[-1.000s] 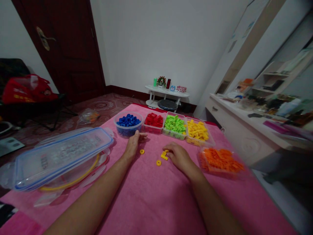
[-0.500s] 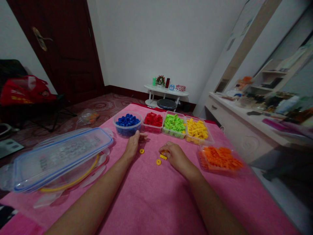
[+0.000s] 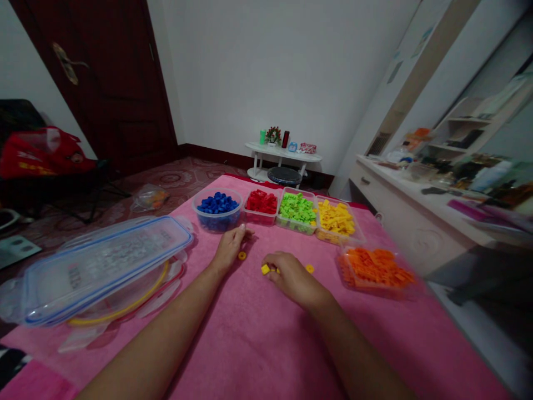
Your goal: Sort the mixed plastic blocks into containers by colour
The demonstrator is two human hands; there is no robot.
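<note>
My right hand is closed over the pink cloth, its fingertips on a small yellow block. Another bit of yellow shows under those fingers, partly hidden. Just behind the right hand lies a yellow ring-shaped piece. My left hand rests on its edge with thumb and fingers apart, holding nothing. A second yellow ring lies beside it on the cloth. Beyond the left hand stands a round tub of blue blocks.
Clear boxes of red blocks, green blocks and yellow blocks line the far side. A box of orange blocks sits at the right. Stacked container lids cover the left side. A dresser stands beyond the right edge.
My right hand has shifted a little left, with the yellow block at its fingertips. The ring left of it no longer shows there; one now shows to its right. The left hand has barely moved.
</note>
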